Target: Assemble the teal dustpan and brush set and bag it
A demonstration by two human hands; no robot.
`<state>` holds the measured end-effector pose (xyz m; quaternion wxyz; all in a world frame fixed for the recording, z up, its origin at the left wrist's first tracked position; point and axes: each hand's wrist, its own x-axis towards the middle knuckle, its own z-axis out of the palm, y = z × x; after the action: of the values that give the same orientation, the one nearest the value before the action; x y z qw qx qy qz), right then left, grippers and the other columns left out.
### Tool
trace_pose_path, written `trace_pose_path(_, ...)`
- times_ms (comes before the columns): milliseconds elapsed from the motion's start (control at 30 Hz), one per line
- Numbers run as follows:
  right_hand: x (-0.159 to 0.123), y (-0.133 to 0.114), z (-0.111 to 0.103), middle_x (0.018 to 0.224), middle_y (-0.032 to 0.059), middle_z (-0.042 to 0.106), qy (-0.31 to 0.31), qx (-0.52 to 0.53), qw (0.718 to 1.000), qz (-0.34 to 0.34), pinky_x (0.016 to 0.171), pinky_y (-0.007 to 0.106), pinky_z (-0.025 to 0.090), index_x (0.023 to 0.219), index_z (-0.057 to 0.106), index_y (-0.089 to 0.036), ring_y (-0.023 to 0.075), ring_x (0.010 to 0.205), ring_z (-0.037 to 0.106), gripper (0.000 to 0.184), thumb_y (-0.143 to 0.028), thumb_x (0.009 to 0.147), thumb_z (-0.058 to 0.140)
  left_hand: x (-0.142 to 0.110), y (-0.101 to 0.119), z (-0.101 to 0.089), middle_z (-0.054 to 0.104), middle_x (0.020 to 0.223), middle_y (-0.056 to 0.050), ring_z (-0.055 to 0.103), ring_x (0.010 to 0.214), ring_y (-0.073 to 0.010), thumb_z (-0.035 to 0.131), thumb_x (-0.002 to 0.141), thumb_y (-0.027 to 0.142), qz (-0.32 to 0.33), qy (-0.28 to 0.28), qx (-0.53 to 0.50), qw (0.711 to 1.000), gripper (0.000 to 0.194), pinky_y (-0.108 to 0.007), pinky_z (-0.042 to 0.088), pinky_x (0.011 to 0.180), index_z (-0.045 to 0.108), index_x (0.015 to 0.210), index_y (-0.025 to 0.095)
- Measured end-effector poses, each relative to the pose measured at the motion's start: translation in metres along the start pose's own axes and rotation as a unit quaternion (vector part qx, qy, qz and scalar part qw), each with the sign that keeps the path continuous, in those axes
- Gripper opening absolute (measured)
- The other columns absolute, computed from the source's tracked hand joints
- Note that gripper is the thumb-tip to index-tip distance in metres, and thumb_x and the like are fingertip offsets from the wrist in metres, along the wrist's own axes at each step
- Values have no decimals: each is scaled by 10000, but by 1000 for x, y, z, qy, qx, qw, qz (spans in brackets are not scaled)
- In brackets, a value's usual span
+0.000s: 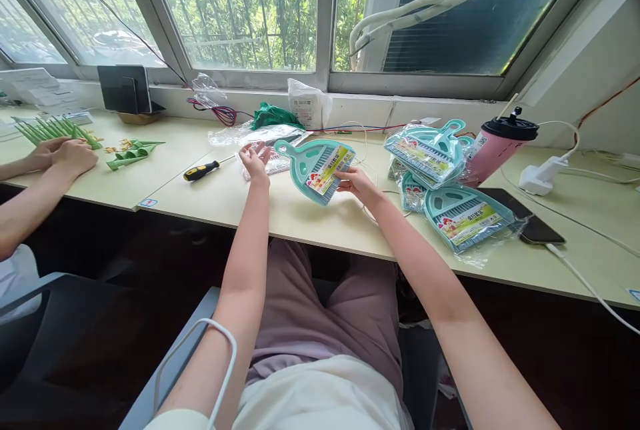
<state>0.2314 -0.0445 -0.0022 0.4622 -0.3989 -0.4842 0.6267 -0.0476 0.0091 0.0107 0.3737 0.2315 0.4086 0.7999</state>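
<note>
My right hand (361,186) grips the right edge of a mint-green mini dustpan and brush set (306,169), tilted just above the table. A yellow printed label lies across its bristles, and its handle points left toward my other hand. My left hand (255,162) is held palm up with fingers apart and nothing in them, close to the handle. Clear plastic packaging (274,165) lies on the table behind that hand. On the right, more of these dustpan sets in clear wrappers make a pile (425,153), with one wrapped set (469,218) in front.
A yellow-black screwdriver (201,171) lies left of my hands. A pink tumbler (500,150), a dark phone (525,217) and a white plug (543,175) with cables sit right. Another person's hands (67,153) rest by green stems (53,130) at far left. Green plastic (276,116) lies by the window.
</note>
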Motion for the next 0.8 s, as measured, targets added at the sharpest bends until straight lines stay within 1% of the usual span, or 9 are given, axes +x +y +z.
trace_pose_path(67,1,2,-1,808,49,801,14,-4,1000,14,614,244,591,883,740,-165,139,609,718,67,-145,823,758,-2,1,0,738,1211,-87,740,786,-94,291,1113,247,-11,-14,-30,999,262,-201,566,764,455,1315,273)
trace_pose_path(167,3,3,-1,790,46,796,40,15,999,17,637,250,595,872,724,-165,139,623,723,45,-123,855,726,-5,2,0,744,1227,-85,748,821,-110,359,1109,307,-29,-35,-41,998,322,-212,569,784,444,1419,310)
trace_pose_path(233,4,3,-2,790,39,795,57,36,998,15,647,242,593,870,711,-167,133,637,725,62,-107,876,699,-7,2,1,752,1214,-85,756,852,-125,411,1098,352,-35,-52,-38,997,366,-222,570,803,438,1462,329)
trace_pose_path(333,5,2,-2,781,33,791,75,55,995,21,646,228,585,872,695,-168,128,651,727,89,-87,898,669,-12,3,3,759,1211,-77,758,885,-126,404,1101,354,-37,-71,-41,996,399,-228,570,832,421,1499,348)
trace_pose_path(400,6,2,-2,772,37,789,71,54,996,25,636,229,580,878,698,-160,131,644,726,90,-81,902,663,-15,4,4,756,1235,-65,756,914,-119,383,1107,343,-38,-72,-51,995,410,-228,569,852,404,1516,367)
trace_pose_path(500,7,4,-3,782,55,794,38,40,998,36,636,243,582,900,718,-140,142,636,731,73,-87,904,668,-16,5,4,743,1280,-47,754,977,-112,369,1112,358,-47,-68,-67,994,424,-222,567,869,379,1534,395)
trace_pose_path(600,8,6,-4,802,69,800,18,26,999,44,658,254,592,915,727,-133,150,646,737,60,-98,897,682,-14,5,4,730,1312,-59,753,1016,-121,368,1110,379,-62,-62,-76,993,449,-222,570,864,353,1559,385)
trace_pose_path(700,9,6,-4,800,58,798,38,40,998,34,660,247,598,892,714,-144,141,655,733,67,-88,894,678,-11,4,3,721,1335,-70,751,1054,-138,433,1092,413,-73,-58,-79,992,479,-234,574,865,358,1564,379)
trace_pose_path(800,8,4,-4,757,29,783,78,66,994,32,646,228,602,873,692,-161,122,644,723,105,-72,910,647,-11,1,3,715,1349,-77,746,1075,-145,505,1069,421,-89,-68,-76,991,488,-239,574,865,393,1540,361)
